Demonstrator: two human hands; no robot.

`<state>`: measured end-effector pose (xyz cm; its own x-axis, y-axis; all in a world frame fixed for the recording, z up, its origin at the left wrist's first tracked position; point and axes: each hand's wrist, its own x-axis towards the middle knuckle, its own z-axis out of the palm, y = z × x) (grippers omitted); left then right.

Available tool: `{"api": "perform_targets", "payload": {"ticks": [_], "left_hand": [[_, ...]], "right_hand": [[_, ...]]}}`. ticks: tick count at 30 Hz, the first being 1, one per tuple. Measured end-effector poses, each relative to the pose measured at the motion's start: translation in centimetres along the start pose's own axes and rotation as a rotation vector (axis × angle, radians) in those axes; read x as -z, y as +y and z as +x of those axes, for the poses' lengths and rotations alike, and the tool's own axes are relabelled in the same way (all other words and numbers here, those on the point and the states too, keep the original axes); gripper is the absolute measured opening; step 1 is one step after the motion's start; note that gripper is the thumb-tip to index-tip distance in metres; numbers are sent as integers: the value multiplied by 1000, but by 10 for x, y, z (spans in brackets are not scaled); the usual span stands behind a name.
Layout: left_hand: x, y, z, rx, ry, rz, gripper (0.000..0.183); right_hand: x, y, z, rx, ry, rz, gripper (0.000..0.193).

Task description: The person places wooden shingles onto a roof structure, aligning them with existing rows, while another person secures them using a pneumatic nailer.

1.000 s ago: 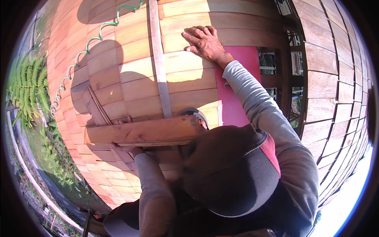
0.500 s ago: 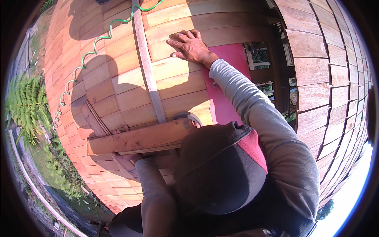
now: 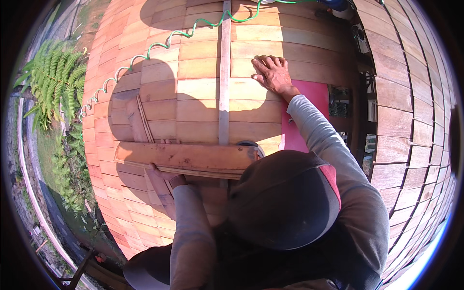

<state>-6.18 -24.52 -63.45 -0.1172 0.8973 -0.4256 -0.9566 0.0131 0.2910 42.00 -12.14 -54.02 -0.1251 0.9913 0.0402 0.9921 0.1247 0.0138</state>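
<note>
Across the shingled slope, head view, one person in a dark cap:

Item, left side: stack of wooden boards, lying crosswise just before the cap. Left hand grasping it; palm side at the near edge, fingertips showing beyond the far edge, so probably wrapped from beneath to keep the boards together and from sliding.

Item, far right: right hand, grasping nothing, fingers spread on sunlit shingles; apparently a brace for the leaning body.

Item: pale batten, running far to near, its near part hidden behind the stack; perhaps a guide or foothold.

Item: narrow loose boards, left of the batten, slanting toward the stack; contact cannot be told.

Item: pink sheet, beside the right forearm, possibly underlay.

Item: green coiled hose, far left, slack.
</note>
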Motion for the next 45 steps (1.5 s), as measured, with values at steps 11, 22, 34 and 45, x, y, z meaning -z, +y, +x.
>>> {"api": "perform_targets", "payload": {"ticks": [11, 22, 34, 45], "left_hand": [[-17, -15, -10, -45, 0, -12, 97], [21, -3, -3, -1, -143, -89, 96], [-37, -41, -10, -56, 60, -27, 77], [-91, -68, -6, 96, -172, -124, 78]], "right_hand": [[12, -6, 0, -55, -64, -11, 60], [33, -46, 3, -27, 94, 95, 69], [60, -305, -33, 499, -505, 433, 105], [118, -245, -35, 354, -378, 917, 91]]}}
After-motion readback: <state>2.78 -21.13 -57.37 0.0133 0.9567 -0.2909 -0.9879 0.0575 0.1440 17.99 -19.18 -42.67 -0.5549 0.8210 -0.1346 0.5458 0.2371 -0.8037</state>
